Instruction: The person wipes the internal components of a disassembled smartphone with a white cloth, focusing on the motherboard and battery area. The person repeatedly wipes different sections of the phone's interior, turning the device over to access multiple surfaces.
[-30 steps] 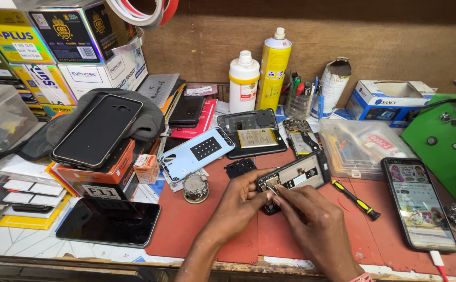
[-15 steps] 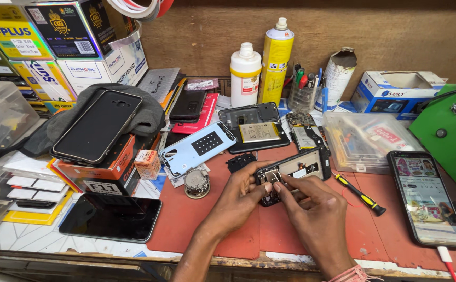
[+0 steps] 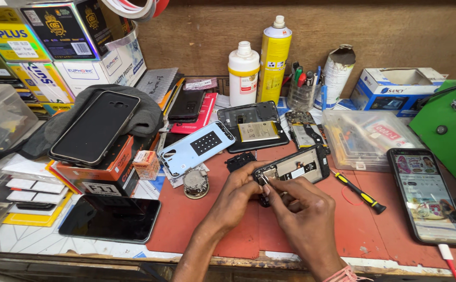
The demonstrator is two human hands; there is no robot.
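Note:
An opened phone (image 3: 295, 166) with its back removed lies on the red mat (image 3: 196, 224), inner parts showing. My left hand (image 3: 233, 198) grips its near left end, thumb and fingers at the corner. My right hand (image 3: 303, 219) is pinched at the same corner, fingertips together on a small part that is too small to make out. A small black piece (image 3: 240, 161) lies just left of the phone. A pale blue back cover (image 3: 194, 148) rests further left.
A yellow-handled screwdriver (image 3: 360, 194) lies right of the phone. A lit phone (image 3: 426, 194) on a cable is at far right. A dark phone (image 3: 110, 218) lies at front left. Bottles (image 3: 243, 73), boxes, a clear parts box (image 3: 366, 138) and a green stand (image 3: 447, 125) line the back.
The view has shifted slightly. Both hands stay at the phone's left end, with the right fingers pinching closer to the corner.

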